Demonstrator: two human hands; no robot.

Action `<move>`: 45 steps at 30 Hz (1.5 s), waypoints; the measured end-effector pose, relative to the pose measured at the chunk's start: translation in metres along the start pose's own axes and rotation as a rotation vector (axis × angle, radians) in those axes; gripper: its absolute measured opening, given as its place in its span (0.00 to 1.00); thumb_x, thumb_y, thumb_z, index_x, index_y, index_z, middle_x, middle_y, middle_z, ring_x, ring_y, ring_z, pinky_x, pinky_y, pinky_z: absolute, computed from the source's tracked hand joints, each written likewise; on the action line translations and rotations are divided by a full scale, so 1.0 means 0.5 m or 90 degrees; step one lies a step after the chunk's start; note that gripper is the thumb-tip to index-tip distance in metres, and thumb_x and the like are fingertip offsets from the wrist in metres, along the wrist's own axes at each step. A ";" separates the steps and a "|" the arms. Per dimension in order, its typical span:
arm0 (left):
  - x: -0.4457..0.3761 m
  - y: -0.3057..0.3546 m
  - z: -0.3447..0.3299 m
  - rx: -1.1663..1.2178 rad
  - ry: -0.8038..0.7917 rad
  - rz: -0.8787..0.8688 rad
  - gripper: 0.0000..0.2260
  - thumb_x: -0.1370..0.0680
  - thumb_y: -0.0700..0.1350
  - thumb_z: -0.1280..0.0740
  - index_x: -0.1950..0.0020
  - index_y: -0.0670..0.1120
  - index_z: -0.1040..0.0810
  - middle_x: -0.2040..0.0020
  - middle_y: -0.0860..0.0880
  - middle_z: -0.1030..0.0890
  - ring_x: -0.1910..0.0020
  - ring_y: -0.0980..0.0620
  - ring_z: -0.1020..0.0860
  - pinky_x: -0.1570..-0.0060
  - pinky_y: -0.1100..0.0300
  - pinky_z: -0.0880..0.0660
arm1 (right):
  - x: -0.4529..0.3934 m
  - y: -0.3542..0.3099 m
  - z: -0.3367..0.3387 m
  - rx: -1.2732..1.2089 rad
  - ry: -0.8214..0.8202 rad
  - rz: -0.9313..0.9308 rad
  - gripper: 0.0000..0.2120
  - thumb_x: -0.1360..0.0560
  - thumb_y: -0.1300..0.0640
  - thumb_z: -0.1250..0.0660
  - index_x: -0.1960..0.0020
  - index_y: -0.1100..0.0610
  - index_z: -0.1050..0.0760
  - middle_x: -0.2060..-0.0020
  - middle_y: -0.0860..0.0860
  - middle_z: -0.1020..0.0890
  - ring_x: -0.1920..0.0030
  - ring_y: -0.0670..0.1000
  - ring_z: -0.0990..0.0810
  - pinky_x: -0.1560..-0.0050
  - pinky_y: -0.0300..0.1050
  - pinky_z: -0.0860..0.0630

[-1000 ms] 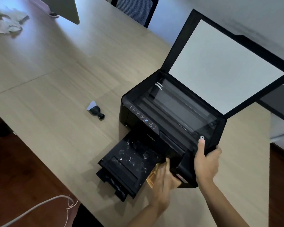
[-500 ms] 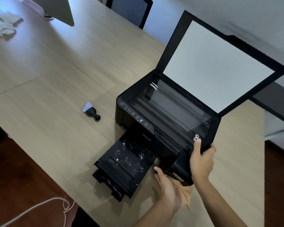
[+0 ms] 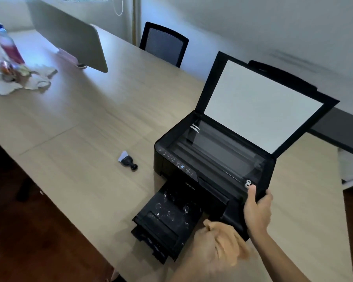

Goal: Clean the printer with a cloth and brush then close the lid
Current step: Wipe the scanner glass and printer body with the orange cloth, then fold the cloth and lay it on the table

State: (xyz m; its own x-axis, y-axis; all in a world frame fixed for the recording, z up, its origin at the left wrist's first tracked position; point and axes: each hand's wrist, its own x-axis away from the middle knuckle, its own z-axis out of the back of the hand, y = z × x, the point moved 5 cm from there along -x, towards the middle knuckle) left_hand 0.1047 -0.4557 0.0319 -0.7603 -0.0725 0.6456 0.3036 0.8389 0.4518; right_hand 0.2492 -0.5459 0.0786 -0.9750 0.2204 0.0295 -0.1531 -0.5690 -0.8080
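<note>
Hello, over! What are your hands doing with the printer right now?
Right hand gripping printer front corner. Left hand holding orange cloth, blurred, by speckled output tray. Lid up; brush untouched on table.

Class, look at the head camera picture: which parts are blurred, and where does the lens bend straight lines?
Head view: the left hand and its orange cloth are smeared by motion; the bottle at far left is also blurred; the printer and brush stay fairly sharp; the wide-angle lens splays the table edges outward.
</note>
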 end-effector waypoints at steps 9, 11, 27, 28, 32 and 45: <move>0.160 0.374 0.108 -0.216 -0.201 -0.192 0.21 0.34 0.28 0.35 0.48 0.48 0.20 0.57 0.49 0.18 0.59 0.55 0.21 0.60 0.62 0.25 | 0.184 -0.200 -0.064 -0.126 -0.237 0.247 0.19 0.24 0.41 0.40 0.36 0.47 0.28 0.35 0.45 0.25 0.33 0.43 0.30 0.32 0.44 0.34; 0.185 0.449 0.129 -0.270 -0.248 -0.184 0.25 0.34 0.27 0.36 0.42 0.48 0.22 0.56 0.48 0.21 0.58 0.54 0.24 0.58 0.61 0.26 | 0.242 -0.262 -0.142 -0.188 -0.536 0.173 0.23 0.28 0.34 0.40 0.35 0.39 0.31 0.38 0.42 0.23 0.35 0.41 0.27 0.35 0.41 0.30; 0.238 0.959 0.386 -1.044 -0.019 -0.366 0.06 0.30 0.49 0.27 0.54 0.52 0.17 0.66 0.56 0.22 0.64 0.61 0.25 0.62 0.65 0.31 | 0.366 -0.549 -0.474 0.048 -0.748 0.460 0.15 0.29 0.57 0.28 0.68 0.45 0.31 0.74 0.43 0.35 0.71 0.44 0.36 0.69 0.41 0.39; 0.233 0.978 0.400 -1.124 0.049 -0.364 0.05 0.31 0.49 0.26 0.56 0.52 0.16 0.68 0.55 0.23 0.64 0.60 0.25 0.62 0.63 0.31 | 0.367 -0.550 -0.481 0.080 -0.737 0.477 0.16 0.29 0.56 0.27 0.68 0.46 0.32 0.75 0.43 0.35 0.71 0.42 0.37 0.69 0.39 0.40; 0.247 1.054 0.442 -1.227 0.242 -0.447 0.09 0.34 0.56 0.29 0.59 0.54 0.16 0.67 0.55 0.24 0.60 0.54 0.23 0.54 0.58 0.31 | 0.347 -0.584 -0.480 0.107 -0.543 0.496 0.12 0.32 0.53 0.25 0.64 0.53 0.28 0.75 0.42 0.25 0.71 0.43 0.27 0.70 0.34 0.36; 0.152 0.902 0.774 -0.861 -0.037 -0.085 0.14 0.30 0.30 0.29 0.58 0.49 0.12 0.59 0.45 0.13 0.60 0.57 0.18 0.55 0.64 0.23 | 0.494 -0.316 -0.577 0.197 -0.641 0.318 0.12 0.37 0.56 0.30 0.65 0.43 0.32 0.70 0.37 0.24 0.69 0.41 0.30 0.68 0.36 0.35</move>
State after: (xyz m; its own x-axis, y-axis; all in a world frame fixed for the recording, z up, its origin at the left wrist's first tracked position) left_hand -0.0384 0.1259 0.0466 -0.8409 -0.0594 0.5380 0.5214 -0.3557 0.7757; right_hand 0.0790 -0.1731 0.0437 -0.6036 -0.7324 0.3149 0.3865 -0.6143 -0.6879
